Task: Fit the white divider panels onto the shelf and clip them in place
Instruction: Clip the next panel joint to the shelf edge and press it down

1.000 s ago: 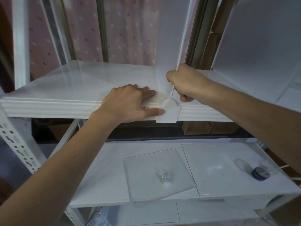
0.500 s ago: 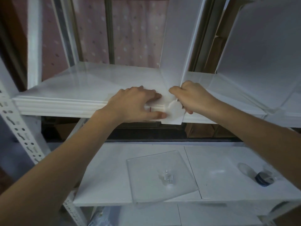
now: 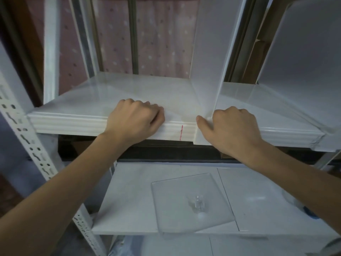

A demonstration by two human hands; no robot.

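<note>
The left hand (image 3: 133, 121) lies curled, knuckles up, on the front edge of the shelf (image 3: 73, 124), fingers bent loosely and pressing down, holding nothing. At its 3 o'clock the right hand (image 3: 233, 129) rests on the same edge, thumb stretched out against the white clip (image 3: 202, 133), the other fingers curled beside the foot of the upright divider panel (image 3: 212, 58). A second panel (image 3: 302, 58) stands at 2 o'clock.

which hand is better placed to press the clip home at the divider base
Right. The right hand already rests on the white clip below the upright white divider panel; the left hand sits farther left on the white shelf edge.
</note>
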